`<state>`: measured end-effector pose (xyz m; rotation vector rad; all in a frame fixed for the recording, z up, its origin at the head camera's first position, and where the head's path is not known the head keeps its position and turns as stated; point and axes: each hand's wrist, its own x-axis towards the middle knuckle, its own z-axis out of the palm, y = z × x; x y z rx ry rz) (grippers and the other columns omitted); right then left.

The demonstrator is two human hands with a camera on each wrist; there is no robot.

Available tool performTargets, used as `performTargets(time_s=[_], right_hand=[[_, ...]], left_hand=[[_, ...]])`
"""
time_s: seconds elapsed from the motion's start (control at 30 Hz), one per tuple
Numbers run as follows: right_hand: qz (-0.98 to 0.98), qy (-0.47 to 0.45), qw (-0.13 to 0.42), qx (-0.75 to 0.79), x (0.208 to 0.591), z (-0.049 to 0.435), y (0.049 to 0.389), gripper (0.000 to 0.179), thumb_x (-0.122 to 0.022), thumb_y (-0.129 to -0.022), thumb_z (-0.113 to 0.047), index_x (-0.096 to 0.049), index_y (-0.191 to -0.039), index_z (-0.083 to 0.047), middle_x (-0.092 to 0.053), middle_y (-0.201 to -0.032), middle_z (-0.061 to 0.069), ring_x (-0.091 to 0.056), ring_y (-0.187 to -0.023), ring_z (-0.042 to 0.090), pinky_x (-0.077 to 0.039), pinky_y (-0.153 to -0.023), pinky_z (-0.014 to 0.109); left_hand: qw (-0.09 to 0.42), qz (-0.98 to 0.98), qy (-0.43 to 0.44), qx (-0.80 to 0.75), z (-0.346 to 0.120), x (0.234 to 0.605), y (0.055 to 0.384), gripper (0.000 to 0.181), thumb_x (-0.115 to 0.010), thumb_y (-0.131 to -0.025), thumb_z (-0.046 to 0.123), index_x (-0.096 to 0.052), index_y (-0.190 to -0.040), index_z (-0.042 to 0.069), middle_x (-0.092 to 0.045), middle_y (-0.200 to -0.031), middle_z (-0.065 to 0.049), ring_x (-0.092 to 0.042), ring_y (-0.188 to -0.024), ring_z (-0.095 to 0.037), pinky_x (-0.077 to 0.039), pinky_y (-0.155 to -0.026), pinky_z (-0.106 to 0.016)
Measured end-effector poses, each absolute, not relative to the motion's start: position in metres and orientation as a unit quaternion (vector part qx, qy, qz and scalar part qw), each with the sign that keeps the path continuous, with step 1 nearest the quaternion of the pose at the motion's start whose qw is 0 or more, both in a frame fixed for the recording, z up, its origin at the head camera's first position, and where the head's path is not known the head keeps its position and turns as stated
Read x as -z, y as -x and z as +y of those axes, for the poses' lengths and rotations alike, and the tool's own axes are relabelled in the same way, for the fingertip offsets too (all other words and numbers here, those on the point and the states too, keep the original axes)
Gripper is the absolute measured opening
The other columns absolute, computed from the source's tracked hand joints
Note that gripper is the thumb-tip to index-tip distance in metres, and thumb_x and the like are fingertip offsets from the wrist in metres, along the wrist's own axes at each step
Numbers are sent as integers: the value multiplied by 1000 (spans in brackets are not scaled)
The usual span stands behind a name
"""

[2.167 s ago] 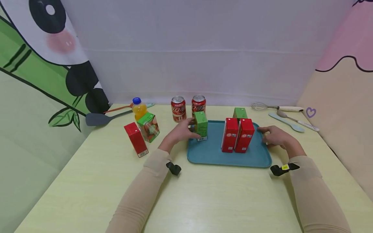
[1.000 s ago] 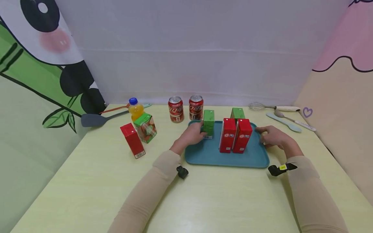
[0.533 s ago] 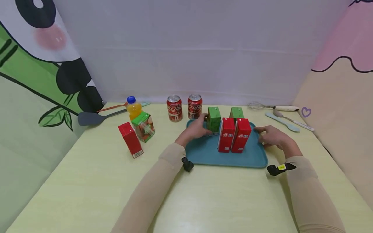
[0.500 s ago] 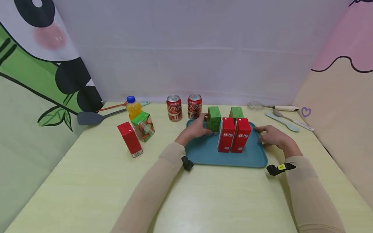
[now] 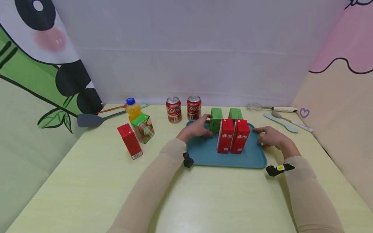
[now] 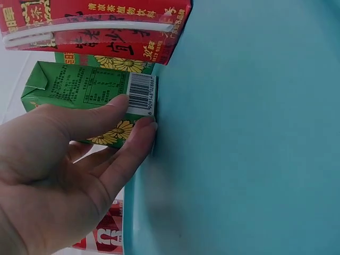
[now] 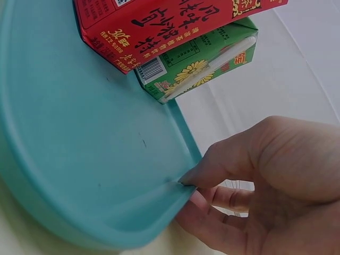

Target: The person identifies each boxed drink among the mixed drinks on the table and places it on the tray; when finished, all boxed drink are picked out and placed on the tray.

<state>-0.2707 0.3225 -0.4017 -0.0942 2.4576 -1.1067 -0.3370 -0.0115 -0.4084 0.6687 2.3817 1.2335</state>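
My left hand [image 5: 197, 127] grips a green drink carton [image 5: 216, 120] by its sides, thumb against one face in the left wrist view. This carton stands upright near the back rim of the blue tray [image 5: 201, 157], its base right at the tray floor. Beside it, to the right, is a second green carton [image 5: 235, 114], mostly hidden by two upright red drink cartons [image 5: 225, 137] in front. At the tray's right edge my right hand [image 5: 273, 136] pinches the rim, thumb on top and fingers beneath, as the right wrist view shows.
Two cola cans [image 5: 173, 110] stand behind the tray's left corner. Further left are a red carton [image 5: 129, 141], a green-topped carton [image 5: 142, 128], an orange juice bottle [image 5: 133, 110] and a dark spatula [image 5: 93, 120]. A whisk [image 5: 271, 107] and smaller utensils [image 5: 281, 122] lie back right.
My left hand has carried the green carton rightward from the tray's left edge to beside the other green carton. The right hand keeps its hold on the rim.
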Motion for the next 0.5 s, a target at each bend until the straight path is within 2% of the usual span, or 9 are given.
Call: performTargets(time_s=[0.2,0.4,0.5], right_hand=[[891,35,218,398,401,323,270,67,-54,-93,-2,-27,-154,6,-26,-152,36,-43,-124,48,-54,-91,50],[892,36,215,395,400,322,270,67,-55,-93,-2,-28,-154,5,-27,-152,35,-42,-126,49,-54,-91,50],[890,34,218,398,402,322,270,68,-55,-92,-2,-27,-154,5,-27,-152,35,-41,-126,49,-54,-91,50]], left_hand=[[204,847,-226,-437,-3,402,336,86,-75,-89,5,-22,-156,10,-38,-154,-19,-45,-135,-31,-48,-101,-39],[207,852,-227,-423,3,399,338,84,-74,-90,6,-22,-156,9,-38,-155,-18,-46,-134,-28,-52,-96,-34],[203,857,-234,-411,6,399,339,83,-75,-90,8,-23,-155,10,-39,-155,-17,-45,-135,-28,-50,-98,-33]])
